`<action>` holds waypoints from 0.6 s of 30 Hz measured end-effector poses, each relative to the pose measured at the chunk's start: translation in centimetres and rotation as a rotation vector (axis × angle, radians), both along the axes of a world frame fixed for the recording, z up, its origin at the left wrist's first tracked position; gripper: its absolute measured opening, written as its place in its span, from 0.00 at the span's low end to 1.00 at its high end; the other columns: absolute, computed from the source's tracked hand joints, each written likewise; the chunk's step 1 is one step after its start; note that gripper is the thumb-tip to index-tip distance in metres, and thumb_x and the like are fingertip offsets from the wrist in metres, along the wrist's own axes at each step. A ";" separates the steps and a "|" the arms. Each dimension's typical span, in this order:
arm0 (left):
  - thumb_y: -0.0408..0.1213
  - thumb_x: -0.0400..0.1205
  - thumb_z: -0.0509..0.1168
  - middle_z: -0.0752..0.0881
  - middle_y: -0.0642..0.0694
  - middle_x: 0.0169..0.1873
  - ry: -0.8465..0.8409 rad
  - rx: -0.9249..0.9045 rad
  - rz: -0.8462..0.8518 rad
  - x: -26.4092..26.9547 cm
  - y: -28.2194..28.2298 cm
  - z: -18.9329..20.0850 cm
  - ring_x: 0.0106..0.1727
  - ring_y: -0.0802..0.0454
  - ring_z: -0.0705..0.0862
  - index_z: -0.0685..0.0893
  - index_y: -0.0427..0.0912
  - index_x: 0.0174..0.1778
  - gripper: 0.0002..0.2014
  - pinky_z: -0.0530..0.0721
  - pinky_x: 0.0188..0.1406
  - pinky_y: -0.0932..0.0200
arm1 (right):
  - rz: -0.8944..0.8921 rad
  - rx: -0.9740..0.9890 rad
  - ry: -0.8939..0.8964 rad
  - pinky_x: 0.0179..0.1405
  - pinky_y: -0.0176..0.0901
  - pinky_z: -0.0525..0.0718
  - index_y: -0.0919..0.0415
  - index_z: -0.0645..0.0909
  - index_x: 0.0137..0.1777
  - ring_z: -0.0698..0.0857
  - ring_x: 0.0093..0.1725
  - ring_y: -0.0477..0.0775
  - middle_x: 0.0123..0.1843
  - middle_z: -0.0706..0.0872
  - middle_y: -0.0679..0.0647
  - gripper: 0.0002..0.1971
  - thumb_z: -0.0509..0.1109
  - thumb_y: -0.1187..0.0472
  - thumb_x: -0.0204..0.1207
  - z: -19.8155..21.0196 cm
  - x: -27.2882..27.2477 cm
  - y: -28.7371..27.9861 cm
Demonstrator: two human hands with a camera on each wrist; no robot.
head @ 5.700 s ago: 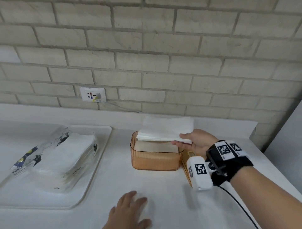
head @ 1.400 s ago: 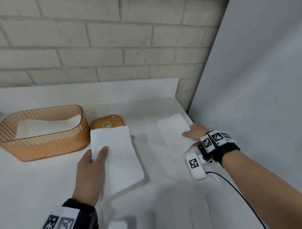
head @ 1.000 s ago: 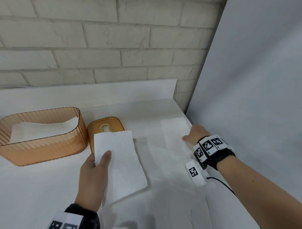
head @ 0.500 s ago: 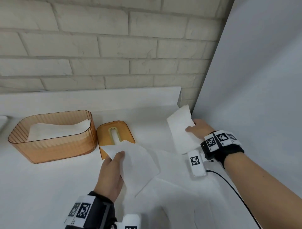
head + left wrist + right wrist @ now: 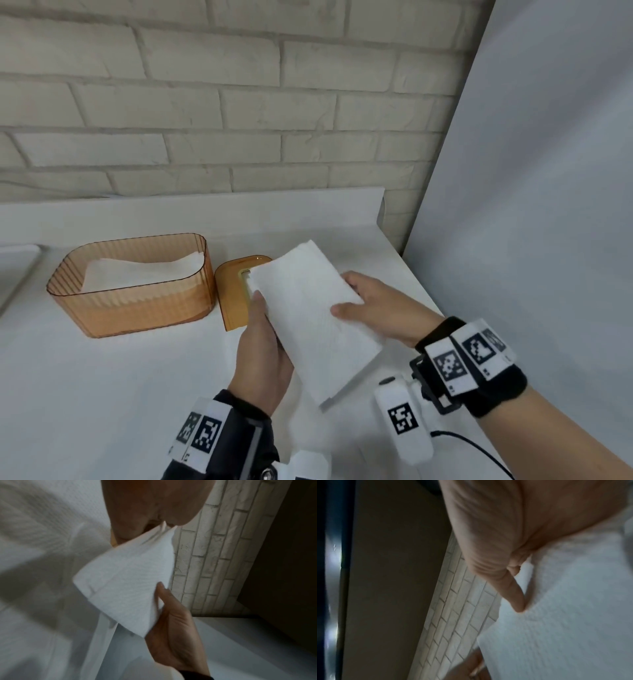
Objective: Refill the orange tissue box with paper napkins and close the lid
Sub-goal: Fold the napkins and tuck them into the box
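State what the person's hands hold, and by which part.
Both hold white paper napkins: left hand grips their left long edge, right hand their right edge.

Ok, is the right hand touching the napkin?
Touching. The head view shows the right hand with its thumb on top of the napkin and its fingers at the far edge; the right wrist view shows a finger pressed on the paper.

Your orange tissue box [image 5: 137, 291]: open, napkins inside, counter's back-left | lid [image 5: 233, 294]: flat beside its right end | folded napkins [image 5: 315, 315]: held above counter.
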State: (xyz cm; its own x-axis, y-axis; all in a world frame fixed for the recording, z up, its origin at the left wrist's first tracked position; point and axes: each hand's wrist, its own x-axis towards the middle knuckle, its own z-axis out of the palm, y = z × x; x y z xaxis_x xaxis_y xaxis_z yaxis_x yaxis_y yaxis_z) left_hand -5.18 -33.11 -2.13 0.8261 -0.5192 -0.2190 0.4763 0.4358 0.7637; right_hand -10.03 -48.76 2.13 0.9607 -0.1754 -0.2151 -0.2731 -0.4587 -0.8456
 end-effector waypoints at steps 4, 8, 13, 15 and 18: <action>0.62 0.83 0.45 0.90 0.45 0.57 -0.052 -0.006 -0.012 -0.6 0.5 0.7 0.58 0.49 0.88 0.80 0.49 0.66 0.29 0.82 0.58 0.47 | 0.024 -0.226 0.023 0.43 0.29 0.75 0.55 0.68 0.71 0.76 0.48 0.39 0.63 0.73 0.48 0.19 0.61 0.54 0.81 0.0 -0.1 1.2; 0.38 0.88 0.55 0.91 0.46 0.50 -0.108 0.176 0.048 -0.6 0.2 0.2 0.47 0.51 0.91 0.78 0.46 0.67 0.14 0.87 0.38 0.58 | 0.071 -0.177 0.100 0.57 0.43 0.79 0.60 0.69 0.68 0.80 0.59 0.52 0.66 0.75 0.54 0.18 0.57 0.54 0.82 -0.1 -0.3 2.8; 0.30 0.87 0.54 0.87 0.43 0.53 -0.104 0.296 0.204 0.7 2.2 0.4 0.53 0.44 0.86 0.77 0.40 0.69 0.16 0.83 0.54 0.49 | -0.087 -0.344 0.100 0.54 0.38 0.73 0.61 0.69 0.72 0.78 0.59 0.53 0.64 0.77 0.55 0.20 0.60 0.58 0.82 -0.4 0.5 -0.6; 0.31 0.86 0.56 0.84 0.45 0.44 -0.092 0.317 0.289 1.7 4.0 0.4 0.43 0.51 0.84 0.76 0.33 0.69 0.15 0.82 0.48 0.55 | -0.067 -0.546 0.224 0.60 0.41 0.73 0.61 0.68 0.72 0.76 0.62 0.56 0.67 0.75 0.58 0.22 0.63 0.56 0.81 -1.5 0.5 -2.7; 0.30 0.86 0.54 0.84 0.49 0.41 -0.051 0.277 0.351 2.4 6.8 0.3 0.37 0.56 0.84 0.77 0.39 0.64 0.12 0.82 0.30 0.62 | -0.002 -0.672 0.419 0.68 0.52 0.73 0.60 0.66 0.73 0.71 0.69 0.60 0.70 0.68 0.58 0.28 0.67 0.50 0.76 -4.3 -0.1 -3.5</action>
